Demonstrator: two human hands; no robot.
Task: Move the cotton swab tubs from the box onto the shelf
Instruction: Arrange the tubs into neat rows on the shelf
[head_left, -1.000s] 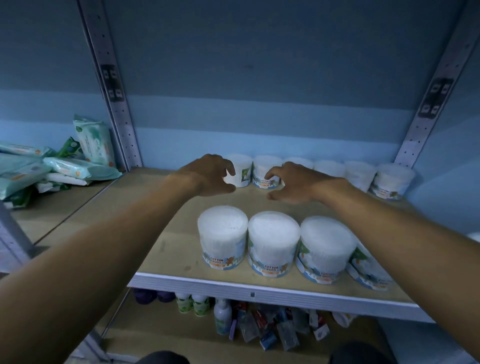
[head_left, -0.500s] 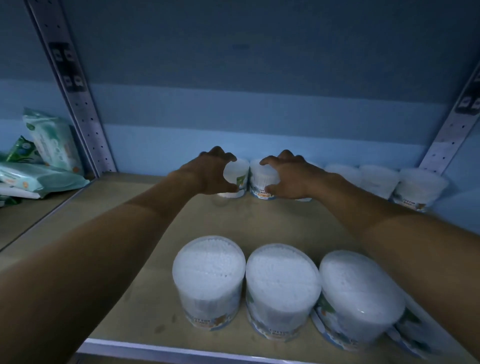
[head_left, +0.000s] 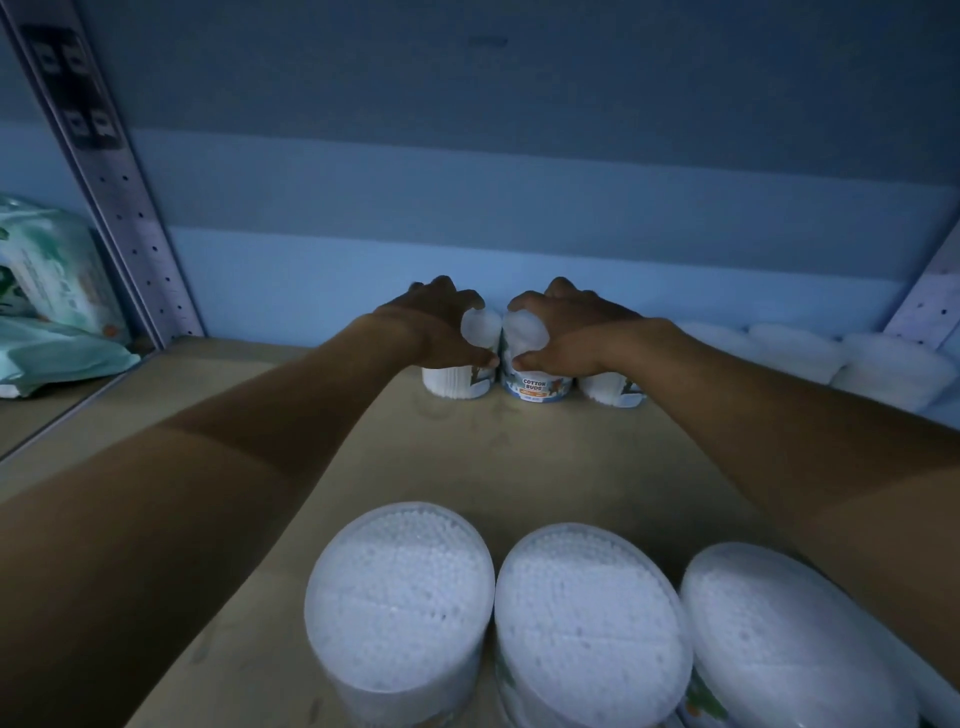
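Note:
Both arms reach deep across the wooden shelf (head_left: 519, 467) to its back row of white cotton swab tubs. My left hand (head_left: 436, 325) is clamped over the top of the leftmost back tub (head_left: 457, 382). My right hand (head_left: 566, 332) grips the neighbouring tub (head_left: 537, 387), whose "COTTON BUDS" label faces me. A third back tub (head_left: 610, 392) shows under my right wrist, and more tubs (head_left: 789, 351) continue along the wall to the right. Three tubs (head_left: 400, 597) stand in a front row close to me. The box is not in view.
A perforated metal upright (head_left: 114, 192) bounds the shelf at the left, another upright (head_left: 930, 291) at the right. Green wet-wipe packs (head_left: 52, 291) lie on the adjoining shelf to the left. The blue back wall stands right behind the rear tubs.
The view has moved closer and lower over the shelf. Both hands went from hovering before the back row to closing over two back tubs and pressing them together.

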